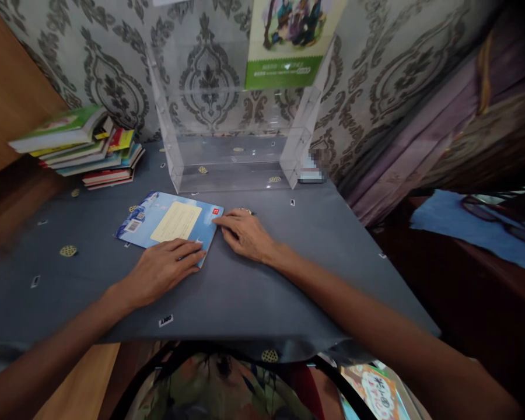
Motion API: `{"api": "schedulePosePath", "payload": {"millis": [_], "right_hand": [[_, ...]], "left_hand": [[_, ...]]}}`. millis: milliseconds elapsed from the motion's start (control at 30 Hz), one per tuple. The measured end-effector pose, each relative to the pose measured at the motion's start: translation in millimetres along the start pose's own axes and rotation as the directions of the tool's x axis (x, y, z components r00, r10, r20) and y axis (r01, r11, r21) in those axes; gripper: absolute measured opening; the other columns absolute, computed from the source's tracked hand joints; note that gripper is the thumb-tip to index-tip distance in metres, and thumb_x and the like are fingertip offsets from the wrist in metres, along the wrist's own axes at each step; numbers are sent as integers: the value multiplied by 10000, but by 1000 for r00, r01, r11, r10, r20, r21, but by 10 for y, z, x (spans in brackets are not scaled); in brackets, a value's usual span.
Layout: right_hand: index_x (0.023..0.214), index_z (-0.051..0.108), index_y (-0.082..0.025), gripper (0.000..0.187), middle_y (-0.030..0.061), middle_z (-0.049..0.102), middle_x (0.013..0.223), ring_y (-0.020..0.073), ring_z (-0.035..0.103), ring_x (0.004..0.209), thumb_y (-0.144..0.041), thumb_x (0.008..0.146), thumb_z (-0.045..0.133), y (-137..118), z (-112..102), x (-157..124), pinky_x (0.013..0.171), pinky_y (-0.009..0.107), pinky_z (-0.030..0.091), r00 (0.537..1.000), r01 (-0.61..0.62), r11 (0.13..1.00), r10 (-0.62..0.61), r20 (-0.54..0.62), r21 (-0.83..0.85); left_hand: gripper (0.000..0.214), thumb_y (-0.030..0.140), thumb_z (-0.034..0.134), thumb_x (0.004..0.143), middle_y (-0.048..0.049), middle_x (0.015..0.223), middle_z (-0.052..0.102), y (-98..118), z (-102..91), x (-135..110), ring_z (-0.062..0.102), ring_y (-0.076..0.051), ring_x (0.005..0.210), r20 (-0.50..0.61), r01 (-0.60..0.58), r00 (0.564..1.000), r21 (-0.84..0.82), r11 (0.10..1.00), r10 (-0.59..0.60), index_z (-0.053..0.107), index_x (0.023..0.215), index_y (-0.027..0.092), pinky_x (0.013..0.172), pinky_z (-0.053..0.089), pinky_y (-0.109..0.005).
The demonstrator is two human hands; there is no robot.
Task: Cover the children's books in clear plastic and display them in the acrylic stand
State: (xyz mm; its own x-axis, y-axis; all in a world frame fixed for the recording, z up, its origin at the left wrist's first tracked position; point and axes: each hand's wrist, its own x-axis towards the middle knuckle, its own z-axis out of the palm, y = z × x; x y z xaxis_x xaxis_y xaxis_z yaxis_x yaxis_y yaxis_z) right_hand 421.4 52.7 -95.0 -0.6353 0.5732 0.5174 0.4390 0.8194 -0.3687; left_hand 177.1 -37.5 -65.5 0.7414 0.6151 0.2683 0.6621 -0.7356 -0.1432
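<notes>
A light blue book (157, 205) lies on the cloth-covered table with its barcode side up and a cream panel on the cover. Across its near right corner rests my left hand (168, 265), fingers stretched out flat. My right hand (247, 236) is at the book's right edge, index fingertip touching the cover near a small red mark. Its fingers are extended and the thumb is a little apart; its palm side is hidden.
Behind the book stands a clear acrylic rack (231, 178) holding a green-bordered book (280, 73). A stack of books (87, 146) sits at the back left. The grey tablecloth (262, 303) drops at the near edge. Glasses lie on blue cloth (446, 219) at right.
</notes>
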Motion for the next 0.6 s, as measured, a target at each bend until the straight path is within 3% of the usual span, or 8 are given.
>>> {"api": "schedulePosePath", "payload": {"millis": [133,333,467,600], "right_hand": [[1168,688,-141,317,110,734,969,215,647,945,-108,927,485,-126,9,-57,869,365,519,997,82,993,-82,-4,82],[1181,679,-145,316,98,739,928,216,630,871,-141,945,469,-201,0,-72,844,378,529,996,75,992,-79,30,106],[1171,677,-151,302,100,742,930,217,623,849,-146,957,464,-179,-1,-68,815,383,530,998,63,992,-65,18,107],[1161,678,-162,281,97,736,930,218,627,873,-151,971,473,-155,15,-51,826,380,525,999,52,995,-53,9,88]], "left_hand": [[276,287,461,1039,-77,1218,702,81,38,87,652,-223,1083,-33,0,999,74,997,2,648,1210,179,890,569,-372],[283,290,476,1031,-102,1183,702,175,113,249,643,-247,1043,-3,77,997,123,989,-78,627,1226,152,800,569,-371],[288,328,470,1033,-91,1140,708,126,74,286,644,-232,993,33,98,995,40,994,-99,643,1197,167,805,558,-367],[370,421,456,1032,-102,1207,693,0,11,196,633,-246,1088,36,172,985,-52,984,-170,629,1244,172,911,537,-412]]}}
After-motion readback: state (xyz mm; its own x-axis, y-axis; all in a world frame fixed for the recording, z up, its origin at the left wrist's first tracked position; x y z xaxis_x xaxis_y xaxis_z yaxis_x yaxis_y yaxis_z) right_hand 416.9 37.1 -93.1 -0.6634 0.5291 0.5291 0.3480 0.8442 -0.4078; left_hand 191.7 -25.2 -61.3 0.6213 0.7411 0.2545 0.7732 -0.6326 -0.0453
